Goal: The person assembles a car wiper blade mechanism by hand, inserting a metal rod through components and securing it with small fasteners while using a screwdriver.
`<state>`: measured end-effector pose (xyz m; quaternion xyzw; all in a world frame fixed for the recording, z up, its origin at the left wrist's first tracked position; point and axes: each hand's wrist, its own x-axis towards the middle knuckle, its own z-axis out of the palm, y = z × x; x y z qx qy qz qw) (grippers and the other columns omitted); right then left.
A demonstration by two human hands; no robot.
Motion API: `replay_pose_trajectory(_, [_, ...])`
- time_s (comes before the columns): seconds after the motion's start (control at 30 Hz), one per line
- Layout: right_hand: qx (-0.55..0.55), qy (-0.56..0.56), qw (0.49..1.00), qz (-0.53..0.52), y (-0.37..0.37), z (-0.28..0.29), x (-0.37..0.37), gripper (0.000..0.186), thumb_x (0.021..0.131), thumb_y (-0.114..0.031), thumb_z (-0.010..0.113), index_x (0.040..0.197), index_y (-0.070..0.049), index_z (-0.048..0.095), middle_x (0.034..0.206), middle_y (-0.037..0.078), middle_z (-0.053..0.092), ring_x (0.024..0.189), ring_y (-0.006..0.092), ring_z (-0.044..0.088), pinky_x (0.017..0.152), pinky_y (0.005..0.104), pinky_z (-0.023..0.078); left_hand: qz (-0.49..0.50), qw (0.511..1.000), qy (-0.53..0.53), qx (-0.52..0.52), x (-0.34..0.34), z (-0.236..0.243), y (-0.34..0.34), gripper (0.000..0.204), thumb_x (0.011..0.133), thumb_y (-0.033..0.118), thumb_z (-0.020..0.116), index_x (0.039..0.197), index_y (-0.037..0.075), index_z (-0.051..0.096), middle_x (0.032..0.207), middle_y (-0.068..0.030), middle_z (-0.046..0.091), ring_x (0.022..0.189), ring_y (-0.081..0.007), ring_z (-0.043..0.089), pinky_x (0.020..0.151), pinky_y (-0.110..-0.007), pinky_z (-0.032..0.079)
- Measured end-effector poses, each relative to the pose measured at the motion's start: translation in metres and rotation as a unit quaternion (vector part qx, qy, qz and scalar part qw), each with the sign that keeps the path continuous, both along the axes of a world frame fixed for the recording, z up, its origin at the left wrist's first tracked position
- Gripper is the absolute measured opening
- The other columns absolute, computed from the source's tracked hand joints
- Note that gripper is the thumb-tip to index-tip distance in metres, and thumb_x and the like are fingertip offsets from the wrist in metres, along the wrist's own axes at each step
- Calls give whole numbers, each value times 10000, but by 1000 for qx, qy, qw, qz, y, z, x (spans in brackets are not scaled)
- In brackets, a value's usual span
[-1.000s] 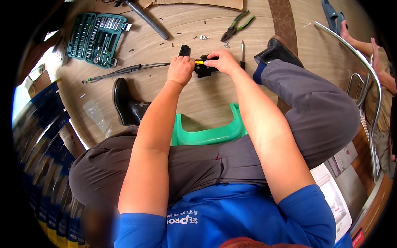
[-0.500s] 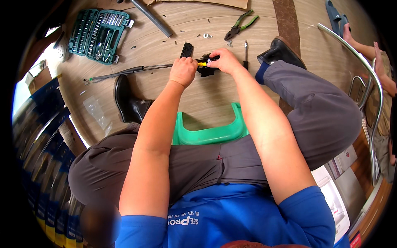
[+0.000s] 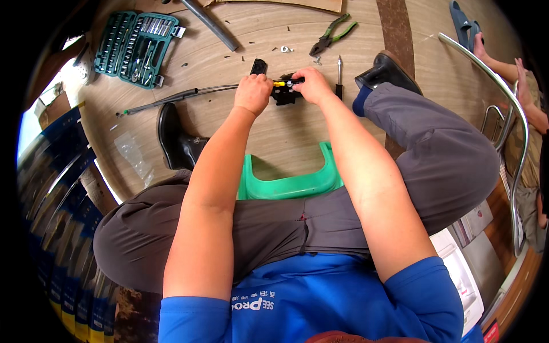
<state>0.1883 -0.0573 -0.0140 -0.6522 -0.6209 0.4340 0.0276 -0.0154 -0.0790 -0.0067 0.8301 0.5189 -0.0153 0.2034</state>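
Wood-patterned floor (image 3: 297, 123) strewn with parts and tools. A seated person (image 3: 343, 286) in a blue shirt and grey trousers works over it, the legs spread to either side. To that person's right, a second person (image 3: 527, 120) in camouflage-patterned clothing sits partly hidden behind a curved metal frame (image 3: 496, 77). A green stool (image 3: 291, 187) stands between the knees. At the far edge lies a cardboard sheet (image 3: 280, 6); to the far left, an opened teal socket case (image 3: 162, 54) displays its rows of bits. A grey metal bar (image 3: 211, 26) slants down beside the case. Black cables (image 3: 220, 88) run from the left, past the toe of one boot, to the seated worker's hands. Green-handled pliers (image 3: 326, 42) rest beyond the right hand, and a screwdriver (image 3: 340, 68) lies just beside it. The left hand (image 3: 254, 94) is clenched over the end of the cables, its fingertips hidden from me. The right hand (image 3: 313, 86) brings thumb and forefinger together at the black mechanism (image 3: 284, 97); I cannot tell whether they pinch it. This mechanism is on the floor between both hands. A yellow piece (image 3: 278, 84) shows above it, bridging the two hands. Smallest of all, a pale ring (image 3: 285, 50) and scattered screws (image 3: 243, 58) lie beyond.
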Motion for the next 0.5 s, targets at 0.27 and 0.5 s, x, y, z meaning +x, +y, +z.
replay_pose_trajectory(0.27, [-17, -3, 1000, -10, 3, -3, 1, 285, 715, -161, 795, 987, -121, 721, 1040, 144, 664, 999, 316, 621, 880, 394, 499, -2, 1000, -18, -21, 1, -3, 12, 128, 820, 116, 546, 830, 122, 673, 880, -71, 649, 871, -259, 644, 740, -395, 504])
replay_pose_trajectory(0.5, [-42, 12, 999, -9, 5, -10, 2, 310, 709, -168, 806, 1006, -129, 726, 1023, 143, 685, 977, 297, 643, 874, 378, 511, 29, 994, 5, -102, 3, 1, 20, 154, 837, 119, 542, 868, 119, 693, 922, -100, 675, 904, -297, 653, 778, -414, 527])
